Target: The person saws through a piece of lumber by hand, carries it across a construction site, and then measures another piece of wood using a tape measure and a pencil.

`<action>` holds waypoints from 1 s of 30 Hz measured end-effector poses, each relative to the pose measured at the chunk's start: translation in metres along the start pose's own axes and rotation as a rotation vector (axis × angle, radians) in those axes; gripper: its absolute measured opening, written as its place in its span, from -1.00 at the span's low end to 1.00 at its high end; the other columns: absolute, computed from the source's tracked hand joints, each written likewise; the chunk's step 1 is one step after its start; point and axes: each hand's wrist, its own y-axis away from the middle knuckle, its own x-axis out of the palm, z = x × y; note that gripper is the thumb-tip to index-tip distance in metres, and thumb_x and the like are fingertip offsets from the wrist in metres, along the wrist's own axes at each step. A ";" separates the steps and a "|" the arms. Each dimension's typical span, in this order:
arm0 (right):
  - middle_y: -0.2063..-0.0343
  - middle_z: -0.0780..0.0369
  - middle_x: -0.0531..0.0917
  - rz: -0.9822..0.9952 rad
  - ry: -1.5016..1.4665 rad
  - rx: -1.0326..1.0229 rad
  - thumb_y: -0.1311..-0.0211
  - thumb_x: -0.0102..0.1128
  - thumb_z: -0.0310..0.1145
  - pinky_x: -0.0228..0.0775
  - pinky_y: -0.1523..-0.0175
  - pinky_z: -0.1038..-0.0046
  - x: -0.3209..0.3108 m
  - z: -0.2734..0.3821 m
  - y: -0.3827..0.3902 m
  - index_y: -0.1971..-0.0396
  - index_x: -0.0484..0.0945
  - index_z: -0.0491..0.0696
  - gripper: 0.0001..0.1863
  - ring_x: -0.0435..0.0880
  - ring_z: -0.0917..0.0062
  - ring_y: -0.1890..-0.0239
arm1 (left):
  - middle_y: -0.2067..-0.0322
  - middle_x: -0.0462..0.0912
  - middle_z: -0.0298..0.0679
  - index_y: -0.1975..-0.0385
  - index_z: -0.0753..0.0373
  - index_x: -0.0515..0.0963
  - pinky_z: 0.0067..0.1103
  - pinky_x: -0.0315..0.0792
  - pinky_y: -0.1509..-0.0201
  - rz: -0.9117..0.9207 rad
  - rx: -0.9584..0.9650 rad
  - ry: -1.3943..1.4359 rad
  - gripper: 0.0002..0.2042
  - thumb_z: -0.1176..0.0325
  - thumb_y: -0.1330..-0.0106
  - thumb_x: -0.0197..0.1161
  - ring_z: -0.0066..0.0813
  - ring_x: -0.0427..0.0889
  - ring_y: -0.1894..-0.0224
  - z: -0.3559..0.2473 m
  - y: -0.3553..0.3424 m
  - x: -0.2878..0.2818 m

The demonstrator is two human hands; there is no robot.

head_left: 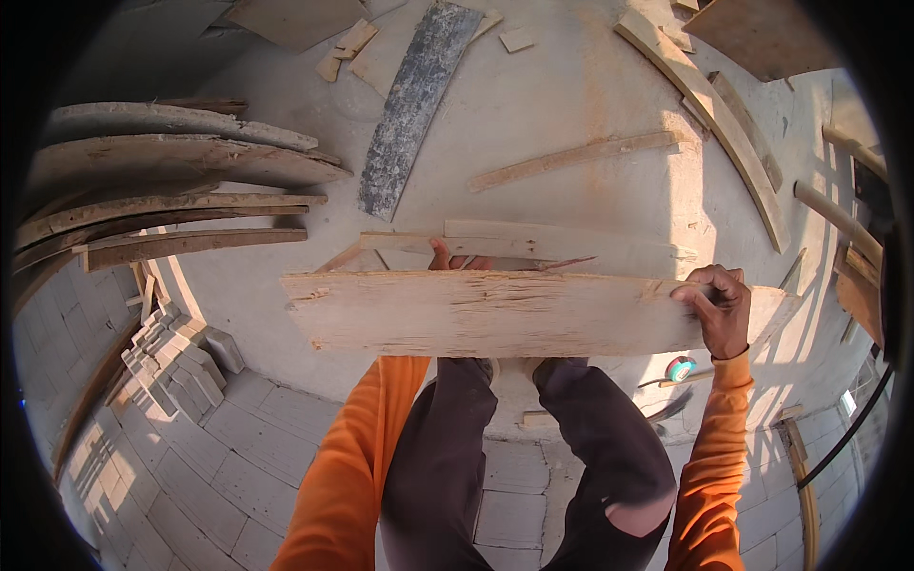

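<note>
I hold a pale, splintered plywood board (486, 312) level across my legs. My left hand (443, 259) grips it from behind; only some fingers show above its top edge. My right hand (719, 309) is closed round its right part, thumb on the near face. Just beyond it lie pale wooden strips (581, 238) on the concrete. A round turquoise-and-red object (680, 369), perhaps a tape measure, sits on the floor by my right forearm.
Long boards (152, 157) are stacked at left above piled grey blocks (186, 371). A mottled dark plank (407, 114) and a thin batten (571, 162) lie ahead. Timbers (705, 109) and poles (838, 224) are at right. A black hose or cable (847, 428) runs along the right edge.
</note>
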 end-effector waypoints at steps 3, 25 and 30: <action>0.53 0.32 0.64 0.045 -0.019 -0.046 0.07 0.60 -0.23 0.22 0.13 0.47 0.042 -0.023 -0.037 0.50 0.71 -0.07 -0.74 0.33 0.53 0.36 | -0.31 0.34 -0.04 -0.39 0.25 0.18 -0.29 0.27 -0.42 0.163 -0.203 -0.223 -0.14 -0.30 -0.30 0.17 -0.22 0.33 -0.37 -0.005 -0.037 -0.056; 0.45 0.11 0.71 0.237 0.166 -0.152 -0.22 0.27 0.12 0.19 -0.04 0.34 0.222 -0.030 -0.049 0.22 0.67 -0.03 -0.53 0.67 0.29 0.35 | 0.40 0.61 -0.02 0.19 0.33 0.60 -0.26 0.38 0.08 0.559 1.152 -2.168 -0.66 0.10 -0.41 0.20 0.00 0.55 0.31 -0.066 -0.034 0.000; 0.10 0.14 0.61 -0.334 0.094 -0.546 -0.23 0.32 -0.05 0.21 -0.13 0.22 0.226 -0.042 -0.022 0.06 0.61 -0.06 -0.57 0.54 0.31 -0.02 | 0.61 0.46 0.15 0.47 0.42 0.55 -0.22 0.31 0.45 0.299 1.102 -2.105 -0.50 0.04 -0.52 0.03 0.12 0.43 0.57 -0.079 -0.060 0.009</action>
